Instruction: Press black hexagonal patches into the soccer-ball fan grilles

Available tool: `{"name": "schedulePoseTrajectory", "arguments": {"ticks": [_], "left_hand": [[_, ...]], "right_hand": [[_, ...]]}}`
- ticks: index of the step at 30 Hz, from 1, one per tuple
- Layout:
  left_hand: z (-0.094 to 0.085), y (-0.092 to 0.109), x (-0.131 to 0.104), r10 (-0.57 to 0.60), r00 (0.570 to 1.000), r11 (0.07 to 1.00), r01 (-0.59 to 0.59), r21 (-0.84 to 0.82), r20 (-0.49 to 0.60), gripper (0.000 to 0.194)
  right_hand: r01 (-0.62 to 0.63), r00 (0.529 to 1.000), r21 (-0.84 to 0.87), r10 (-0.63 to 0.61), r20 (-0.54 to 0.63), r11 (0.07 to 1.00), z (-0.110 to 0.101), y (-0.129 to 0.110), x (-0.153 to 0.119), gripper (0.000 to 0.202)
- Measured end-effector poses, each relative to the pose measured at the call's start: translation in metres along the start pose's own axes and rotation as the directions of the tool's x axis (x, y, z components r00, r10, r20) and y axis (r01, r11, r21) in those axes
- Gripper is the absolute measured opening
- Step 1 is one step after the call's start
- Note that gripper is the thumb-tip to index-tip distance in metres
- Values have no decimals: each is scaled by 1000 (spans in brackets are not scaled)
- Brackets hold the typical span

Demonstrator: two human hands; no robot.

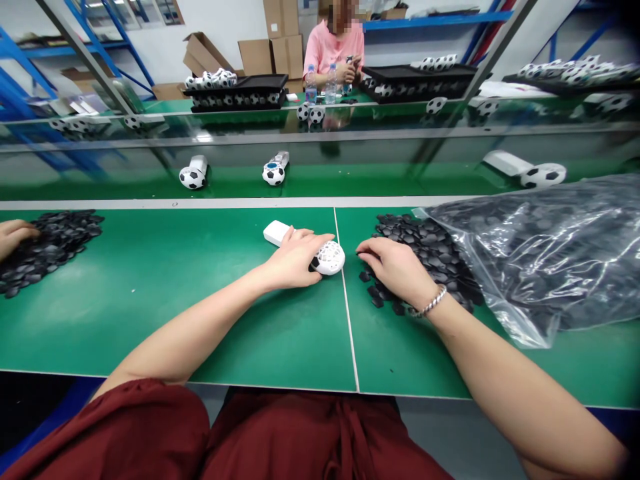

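Observation:
My left hand [293, 261] is closed around a white football-shaped device [331, 258] lying on the green table. Open cells show over its round end, and its plain white handle [278, 233] sticks out beyond my fingers at the upper left. To its right, my right hand [400, 267] is closed in a pinch, with the dark edge of a small black piece at the fingertips. That hand is over the near side of a pile of flat black pieces [443, 263]. A few loose pieces lie around its left edge.
A clear plastic bag of black pieces [565, 260] lies at the right. Another person's hand [15, 237] touches a second black pile [60, 243] at far left. Football devices [193, 175] rest on the green strip beyond the pale ledge [225, 204]. A person in pink [335, 50] sits opposite.

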State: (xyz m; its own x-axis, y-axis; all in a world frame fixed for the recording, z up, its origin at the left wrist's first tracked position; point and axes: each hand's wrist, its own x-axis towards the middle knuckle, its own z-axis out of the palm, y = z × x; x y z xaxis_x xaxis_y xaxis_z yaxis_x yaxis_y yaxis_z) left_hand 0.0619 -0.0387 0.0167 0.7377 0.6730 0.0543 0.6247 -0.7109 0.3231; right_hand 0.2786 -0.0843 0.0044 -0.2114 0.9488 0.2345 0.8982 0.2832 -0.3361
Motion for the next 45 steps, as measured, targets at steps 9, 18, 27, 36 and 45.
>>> {"name": "schedulePoseTrajectory", "arguments": {"ticks": [9,18,27,36,45], "left_hand": [[-3,5,1,-43,999,997,42,-57,-6,75],[-4,8,2,-55,998,996,54,-71,-18,68],[-4,11,2,-78,996,994,74,-79,-53,60],[0,10,4,-109,986,985,90,-145,-127,59],[5,5,2,-140,970,963,86,-256,-199,59]], "right_hand": [[33,998,556,0,-60,830,4,-23,-6,9],[140,989,485,-103,-102,863,12,-24,-4,7],[16,994,536,43,-97,844,21,-23,-3,26],[-71,997,780,39,59,622,28,-25,-1,35],[-46,996,679,82,-22,733,34,-30,0,32]]}}
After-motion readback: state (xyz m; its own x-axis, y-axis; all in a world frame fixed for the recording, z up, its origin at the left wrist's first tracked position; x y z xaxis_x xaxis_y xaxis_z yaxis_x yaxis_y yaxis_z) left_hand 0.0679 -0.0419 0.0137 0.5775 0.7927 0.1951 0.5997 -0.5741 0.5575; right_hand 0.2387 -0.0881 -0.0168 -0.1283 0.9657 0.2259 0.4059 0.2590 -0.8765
